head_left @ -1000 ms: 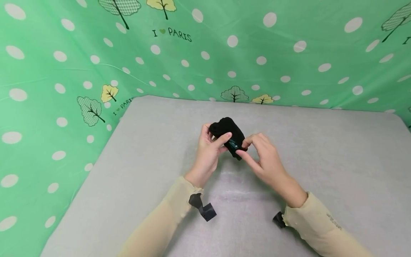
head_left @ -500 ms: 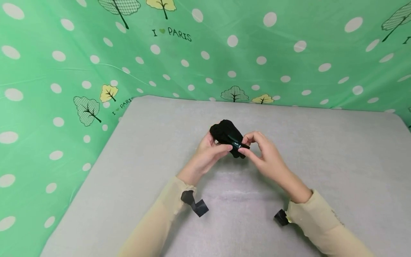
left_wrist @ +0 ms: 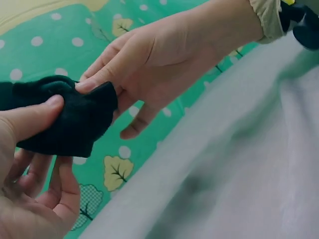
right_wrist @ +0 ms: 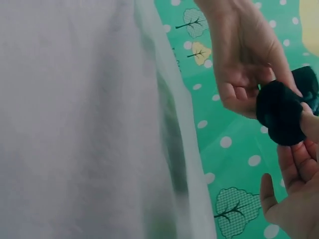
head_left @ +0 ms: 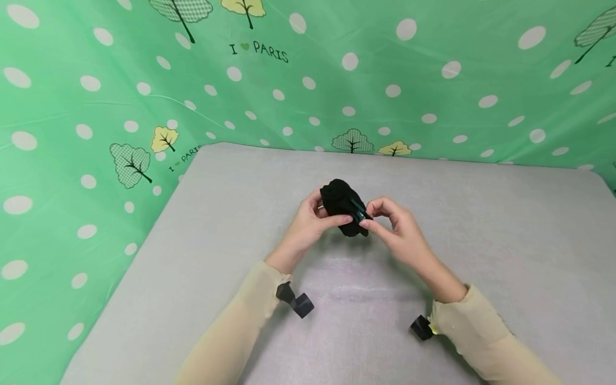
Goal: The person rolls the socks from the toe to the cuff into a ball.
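Observation:
A folded bundle of soft black cloth (head_left: 338, 199) is held up over the table between both hands, with a small glossy dark strip (head_left: 358, 213) along its right side. My left hand (head_left: 306, 225) grips the bundle from the left, thumb across its near face and fingers behind. From the right, my right hand (head_left: 403, 231) pinches its edge between thumb and forefinger. In the left wrist view the cloth (left_wrist: 82, 124) ends in a straight-edged flap at the right thumb. Rounded, rolled folds of the bundle (right_wrist: 279, 112) show in the right wrist view.
The grey table (head_left: 231, 214) spreads around and beneath the hands. Behind it and along the left hangs a green curtain (head_left: 269, 112) with white dots and printed trees. Black straps (head_left: 302, 305) dangle from both sleeve cuffs.
The bundle has turned and shifted slightly right. My left thumb has slid down to its lower part. My right hand keeps pinching the right edge, its wrist slightly further right.

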Available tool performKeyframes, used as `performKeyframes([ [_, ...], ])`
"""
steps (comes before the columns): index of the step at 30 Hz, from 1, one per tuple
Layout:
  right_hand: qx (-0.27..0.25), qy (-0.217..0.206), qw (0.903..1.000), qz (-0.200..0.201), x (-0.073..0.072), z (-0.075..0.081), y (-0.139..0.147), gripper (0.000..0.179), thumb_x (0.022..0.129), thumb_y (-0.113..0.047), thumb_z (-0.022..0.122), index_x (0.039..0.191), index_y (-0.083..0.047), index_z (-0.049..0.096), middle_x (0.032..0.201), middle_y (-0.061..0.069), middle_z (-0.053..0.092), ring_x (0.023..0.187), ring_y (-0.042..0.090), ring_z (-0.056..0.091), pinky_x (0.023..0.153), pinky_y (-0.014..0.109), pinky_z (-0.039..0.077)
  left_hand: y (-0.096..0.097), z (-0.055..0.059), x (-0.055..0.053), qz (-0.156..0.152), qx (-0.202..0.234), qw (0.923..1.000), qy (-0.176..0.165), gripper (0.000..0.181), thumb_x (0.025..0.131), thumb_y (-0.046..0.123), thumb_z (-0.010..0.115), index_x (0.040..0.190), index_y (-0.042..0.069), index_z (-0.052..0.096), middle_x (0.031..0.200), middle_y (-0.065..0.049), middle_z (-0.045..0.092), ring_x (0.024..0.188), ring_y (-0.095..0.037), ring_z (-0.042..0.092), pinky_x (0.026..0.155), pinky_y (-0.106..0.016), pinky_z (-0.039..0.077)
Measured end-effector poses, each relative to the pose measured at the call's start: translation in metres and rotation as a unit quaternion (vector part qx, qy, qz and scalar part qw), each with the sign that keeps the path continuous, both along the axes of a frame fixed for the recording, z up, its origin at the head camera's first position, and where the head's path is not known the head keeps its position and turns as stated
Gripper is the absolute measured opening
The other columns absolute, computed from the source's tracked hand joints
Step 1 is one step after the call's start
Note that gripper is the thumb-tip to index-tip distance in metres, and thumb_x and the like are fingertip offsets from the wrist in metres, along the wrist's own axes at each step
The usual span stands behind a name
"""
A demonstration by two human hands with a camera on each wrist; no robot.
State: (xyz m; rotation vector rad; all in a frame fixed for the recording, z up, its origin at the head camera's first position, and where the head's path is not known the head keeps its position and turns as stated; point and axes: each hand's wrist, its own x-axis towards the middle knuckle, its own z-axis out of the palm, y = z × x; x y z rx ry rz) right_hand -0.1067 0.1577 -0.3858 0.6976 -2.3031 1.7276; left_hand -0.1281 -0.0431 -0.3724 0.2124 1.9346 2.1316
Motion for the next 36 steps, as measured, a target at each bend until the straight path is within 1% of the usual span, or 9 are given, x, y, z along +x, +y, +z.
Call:
performKeyframes([
  [6, -0.001, 0.012, 0.9991, -0.041, 0.0, -0.005, -0.004, 0.012, 0.089, 0.011, 0.064, 0.096, 0.007, 0.055, 0.09, 0.008, 0.059, 0.088, 0.001, 0.055, 0.085, 0.013, 0.044, 0.006, -0.003, 0.0, 0.029, -0.057, 0.9931, 0.099, 0.051, 0.079, -0.004, 0.079, 0.121, 0.002, 0.051, 0.12, -0.014, 0.061, 0.1, -0.009, 0.06, 0.088, -0.021, 0.05],
  [11, 0.013, 0.013, 0.9945, -0.103, 0.002, -0.005, -0.011, 0.012, 0.09, 0.004, 0.067, 0.095, 0.005, 0.056, 0.088, 0.014, 0.06, 0.087, 0.0, 0.053, 0.083, 0.011, 0.042, 0.013, 0.0, 0.004, 0.086, -0.141, 0.9722, 0.166, 0.048, 0.079, 0.01, 0.084, 0.111, 0.005, 0.05, 0.108, -0.01, 0.06, 0.09, -0.018, 0.054, 0.077, -0.034, 0.052],
  [14, 0.015, 0.021, 0.9913, -0.129, 0.004, -0.003, -0.016, 0.015, 0.088, 0.0, 0.072, 0.091, 0.004, 0.059, 0.085, 0.013, 0.063, 0.085, 0.0, 0.054, 0.081, 0.012, 0.043, 0.015, 0.002, 0.004, 0.116, -0.181, 0.9584, 0.187, 0.046, 0.08, 0.013, 0.084, 0.111, 0.005, 0.05, 0.105, -0.011, 0.059, 0.087, -0.026, 0.055, 0.079, -0.045, 0.052],
  [20, 0.028, 0.04, 0.9886, -0.143, 0.008, -0.001, -0.021, 0.014, 0.083, -0.003, 0.079, 0.086, -0.002, 0.066, 0.08, 0.008, 0.068, 0.081, 0.001, 0.058, 0.076, 0.013, 0.045, 0.017, 0.001, 0.005, 0.142, -0.213, 0.9481, 0.188, 0.044, 0.082, 0.011, 0.081, 0.114, 0.005, 0.051, 0.108, -0.014, 0.056, 0.091, -0.031, 0.058, 0.071, -0.034, 0.055],
  [23, 0.028, 0.023, 0.9877, -0.152, 0.007, -0.002, -0.02, 0.013, 0.084, -0.004, 0.078, 0.087, -0.001, 0.066, 0.082, 0.009, 0.068, 0.081, -0.001, 0.058, 0.077, 0.013, 0.046, 0.016, 0.002, 0.006, 0.12, -0.211, 0.955, 0.17, 0.048, 0.083, 0.013, 0.08, 0.118, 0.006, 0.048, 0.116, -0.013, 0.055, 0.099, -0.029, 0.057, 0.07, -0.032, 0.056],
  [27, -0.004, -0.02, 0.987, -0.159, 0.003, -0.004, -0.013, 0.013, 0.086, -0.003, 0.075, 0.09, 0.003, 0.064, 0.084, 0.004, 0.065, 0.08, -0.002, 0.058, 0.077, 0.012, 0.048, 0.011, 0.007, 0.006, 0.034, -0.14, 0.983, 0.115, 0.053, 0.086, 0.005, 0.075, 0.126, 0.005, 0.04, 0.133, -0.015, 0.055, 0.118, -0.031, 0.057, 0.081, -0.034, 0.06],
  [29, -0.025, -0.036, 0.9872, -0.153, 0.002, -0.003, -0.01, 0.013, 0.087, -0.001, 0.074, 0.09, 0.005, 0.063, 0.083, -0.004, 0.063, 0.079, 0.0, 0.058, 0.077, 0.012, 0.048, 0.008, 0.009, 0.005, -0.003, -0.101, 0.9906, 0.092, 0.054, 0.087, -0.003, 0.071, 0.129, 0.004, 0.037, 0.139, -0.017, 0.054, 0.124, -0.033, 0.057, 0.088, -0.036, 0.059],
  [32, -0.054, -0.055, 0.9883, -0.132, 0.002, -0.003, -0.008, 0.012, 0.087, 0.001, 0.073, 0.091, 0.007, 0.063, 0.082, -0.012, 0.061, 0.079, 0.002, 0.058, 0.077, 0.013, 0.049, 0.003, 0.009, 0.003, -0.018, -0.089, 0.992, 0.087, 0.058, 0.086, -0.007, 0.071, 0.131, 0.004, 0.037, 0.138, -0.02, 0.057, 0.118, -0.035, 0.062, 0.089, -0.038, 0.059],
  [36, -0.068, -0.063, 0.99, -0.106, 0.002, -0.006, -0.009, 0.01, 0.088, 0.004, 0.071, 0.092, 0.009, 0.063, 0.083, -0.015, 0.061, 0.08, 0.001, 0.058, 0.078, 0.013, 0.049, 0.002, 0.006, 0.002, 0.011, -0.137, 0.9852, 0.102, 0.057, 0.083, 0.001, 0.078, 0.131, 0.007, 0.047, 0.124, -0.016, 0.062, 0.1, -0.03, 0.068, 0.078, -0.03, 0.06],
])
